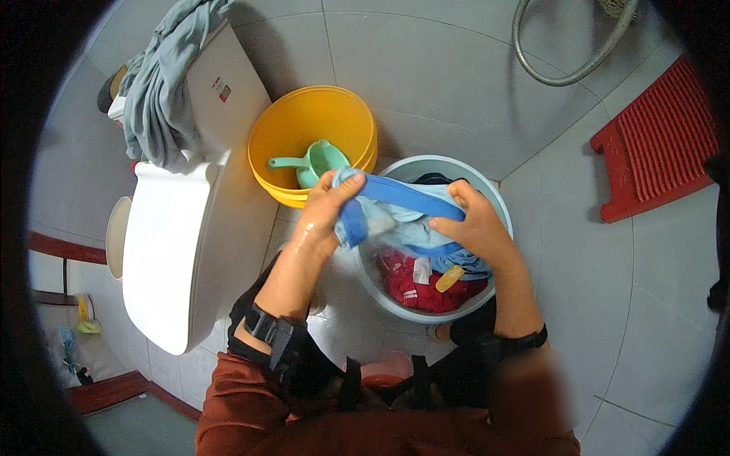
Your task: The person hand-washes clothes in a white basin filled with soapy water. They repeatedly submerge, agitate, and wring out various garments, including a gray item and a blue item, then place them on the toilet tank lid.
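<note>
Both hands hold a light blue cloth garment with darker blue bands [410, 196] above a pale blue basin [373, 288]. My left hand [328, 214] is wet and grips its left end, thumb on top. At its right end, my right hand [476, 222] pinches the blue band between thumb and fingers. Inside the basin, below the garment, lie a red garment with white marks [416, 285], a blue cloth [470, 268] and a dark cloth partly hidden at the back. A yellow bar, seemingly soap [450, 279], rests on the red garment.
Yellow buckets [313, 105], nested, hold a green dipper [322, 162] behind my left hand. A white toilet [165, 256] stands at left, with grey cloth [162, 97] draped over its tank. A red plastic stool [650, 142] lies at right; a metal shower hose [562, 80] hangs above.
</note>
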`<act>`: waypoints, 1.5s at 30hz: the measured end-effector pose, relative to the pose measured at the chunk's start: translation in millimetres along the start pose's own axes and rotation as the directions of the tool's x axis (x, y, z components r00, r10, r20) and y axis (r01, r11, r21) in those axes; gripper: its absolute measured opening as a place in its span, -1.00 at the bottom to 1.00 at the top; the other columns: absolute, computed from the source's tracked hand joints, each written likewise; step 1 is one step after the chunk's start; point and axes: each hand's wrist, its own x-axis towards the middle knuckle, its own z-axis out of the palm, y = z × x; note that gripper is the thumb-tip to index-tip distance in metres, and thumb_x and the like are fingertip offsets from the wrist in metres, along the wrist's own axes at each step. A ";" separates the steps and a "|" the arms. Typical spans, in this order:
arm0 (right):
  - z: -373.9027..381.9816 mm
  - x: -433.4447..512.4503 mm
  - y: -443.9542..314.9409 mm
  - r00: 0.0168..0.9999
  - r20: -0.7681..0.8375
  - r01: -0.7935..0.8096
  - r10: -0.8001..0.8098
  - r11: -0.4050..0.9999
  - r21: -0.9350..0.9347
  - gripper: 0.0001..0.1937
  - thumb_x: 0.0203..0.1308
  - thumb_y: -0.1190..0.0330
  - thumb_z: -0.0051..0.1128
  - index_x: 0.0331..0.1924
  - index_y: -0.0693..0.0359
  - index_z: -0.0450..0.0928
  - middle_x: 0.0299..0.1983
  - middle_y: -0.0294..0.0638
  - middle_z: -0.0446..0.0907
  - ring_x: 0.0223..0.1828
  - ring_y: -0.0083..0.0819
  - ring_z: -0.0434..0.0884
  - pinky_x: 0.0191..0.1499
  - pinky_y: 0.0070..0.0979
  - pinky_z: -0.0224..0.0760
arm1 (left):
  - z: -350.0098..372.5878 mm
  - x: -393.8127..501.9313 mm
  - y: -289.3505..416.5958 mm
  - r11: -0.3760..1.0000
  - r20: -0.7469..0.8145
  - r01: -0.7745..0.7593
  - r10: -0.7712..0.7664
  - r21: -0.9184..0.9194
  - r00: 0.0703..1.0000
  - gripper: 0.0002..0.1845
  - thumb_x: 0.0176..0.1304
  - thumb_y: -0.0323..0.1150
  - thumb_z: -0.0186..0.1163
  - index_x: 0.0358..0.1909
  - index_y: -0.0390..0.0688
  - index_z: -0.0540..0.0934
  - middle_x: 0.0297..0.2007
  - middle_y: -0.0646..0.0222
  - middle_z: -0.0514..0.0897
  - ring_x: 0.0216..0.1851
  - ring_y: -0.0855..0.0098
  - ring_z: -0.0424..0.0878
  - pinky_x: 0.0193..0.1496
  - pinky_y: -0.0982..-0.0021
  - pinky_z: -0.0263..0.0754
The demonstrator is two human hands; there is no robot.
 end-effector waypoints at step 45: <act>18.4 -11.0 11.4 0.971 0.224 -0.041 0.085 0.980 -0.194 -0.52 -0.10 0.13 0.31 -0.14 0.29 0.53 -0.31 -0.11 0.58 -0.33 -0.42 0.57 -0.26 -0.53 0.42 | 23.8 6.9 -4.9 0.942 0.540 0.308 -0.192 -0.131 0.819 -0.69 0.32 -0.23 0.07 -0.04 -0.24 0.47 -0.13 0.28 0.60 -0.15 0.44 0.59 -0.04 0.41 0.53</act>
